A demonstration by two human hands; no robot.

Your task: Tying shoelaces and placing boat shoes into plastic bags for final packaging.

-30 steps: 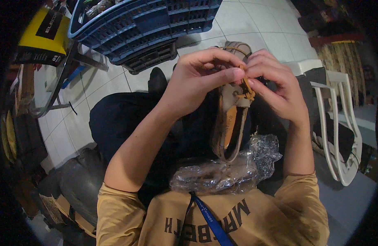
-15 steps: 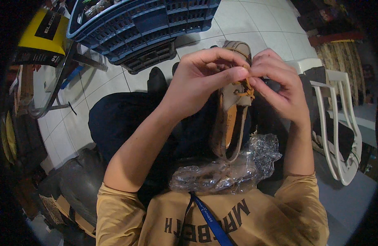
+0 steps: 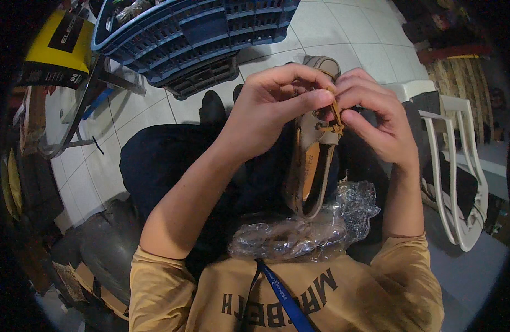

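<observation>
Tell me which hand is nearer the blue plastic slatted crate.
Left. The left hand is just below the blue plastic slatted crate; the right hand is farther right, by the shoe lace.

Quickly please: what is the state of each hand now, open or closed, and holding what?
Left hand: closed, fingers pinching the tan lace of the beige shoe.
Right hand: closed, also pinching the lace at the shoe's top.

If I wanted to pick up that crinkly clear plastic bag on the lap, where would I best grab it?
Pinch the plastic bag at its bunched right end, coming from the right. That end puffs up loose and free beside the shoe's heel, while the middle lies flat under the heel.
</observation>
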